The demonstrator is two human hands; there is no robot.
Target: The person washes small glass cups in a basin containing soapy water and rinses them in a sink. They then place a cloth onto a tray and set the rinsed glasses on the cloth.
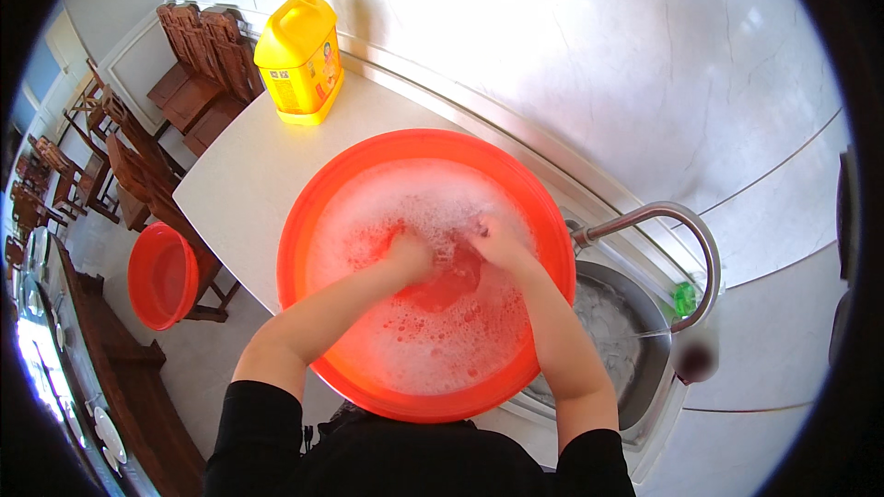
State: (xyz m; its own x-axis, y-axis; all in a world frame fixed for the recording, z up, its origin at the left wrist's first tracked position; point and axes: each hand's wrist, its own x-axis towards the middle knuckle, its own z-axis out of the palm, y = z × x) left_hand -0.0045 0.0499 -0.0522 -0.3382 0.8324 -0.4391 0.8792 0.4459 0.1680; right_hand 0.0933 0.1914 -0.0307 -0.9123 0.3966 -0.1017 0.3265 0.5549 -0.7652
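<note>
A large red plastic basin [425,408] stands on the countertop, filled with foamy water [428,342]. Both of my hands reach into it. My left hand [411,255], blurred, is at the water's surface left of the middle, its fingers hidden by the wrist and suds. To the right, my right hand [497,241] is partly in the foam with bent fingers; a small dark spot shows by its fingertips. Between the hands the foam has parted over reddish water. Whether either hand grips anything under the surface cannot be made out.
A yellow detergent jug [300,59] with a pump stands at the back of the countertop [242,172]. Right of the basin, a curved metal faucet [704,255] runs water into a steel sink [646,386]. Another red basin [162,276] and wooden chairs [200,93] are at left.
</note>
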